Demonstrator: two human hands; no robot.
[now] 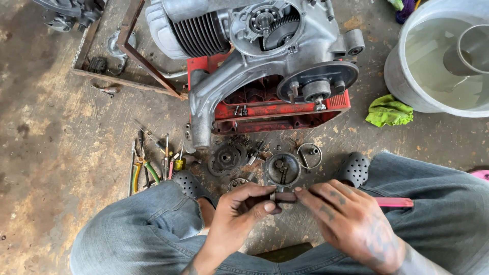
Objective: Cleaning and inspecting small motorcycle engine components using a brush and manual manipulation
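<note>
Head view: at lower centre, a small metal ring is pinched by the left hand while a pink-handled tool is gripped by the right hand; bare floor is left open at left.

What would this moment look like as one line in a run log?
left hand: pinching small metal part | right hand: holding red-handled tool against it | engine: on red crate | hand tools: on floor
</note>
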